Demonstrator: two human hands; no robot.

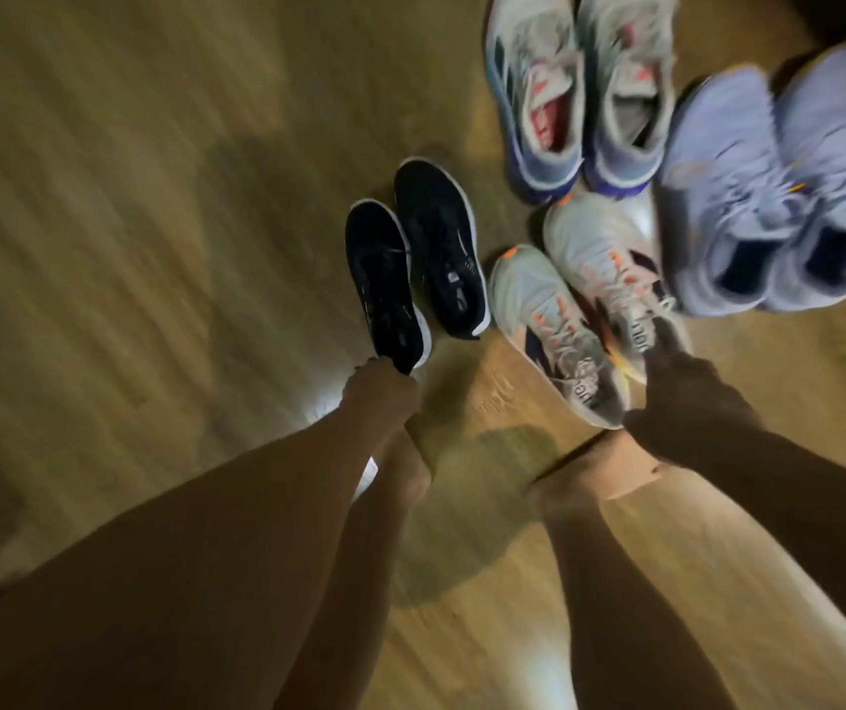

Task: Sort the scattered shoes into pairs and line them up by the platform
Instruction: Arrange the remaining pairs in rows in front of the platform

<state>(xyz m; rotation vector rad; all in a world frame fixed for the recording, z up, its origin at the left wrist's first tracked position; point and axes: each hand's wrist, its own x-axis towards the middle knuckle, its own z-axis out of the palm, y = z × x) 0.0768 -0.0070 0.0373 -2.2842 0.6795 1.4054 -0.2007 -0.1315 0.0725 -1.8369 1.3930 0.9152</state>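
Warm wooden plank floor (128, 197), blurred by motion. Pairing step under way: left hand (379, 397) pinched on heel of black white-soled sneaker (385, 279) beside its mate (441, 248); right hand (687, 397) clamped on grey-and-orange trainer (610, 269). Next, probably: straighten both pairs. No containers visible.

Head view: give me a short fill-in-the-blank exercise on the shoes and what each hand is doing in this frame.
1. The left hand has its grip on the heel of a ____ sneaker.
2. The right hand is at the heel of a grey sneaker with ____ accents.
3. The number of shoes visible on the wooden floor is ____.
4. The lavender pair lies farthest to the ____ of the view.

Missing words: black; orange; eight; right
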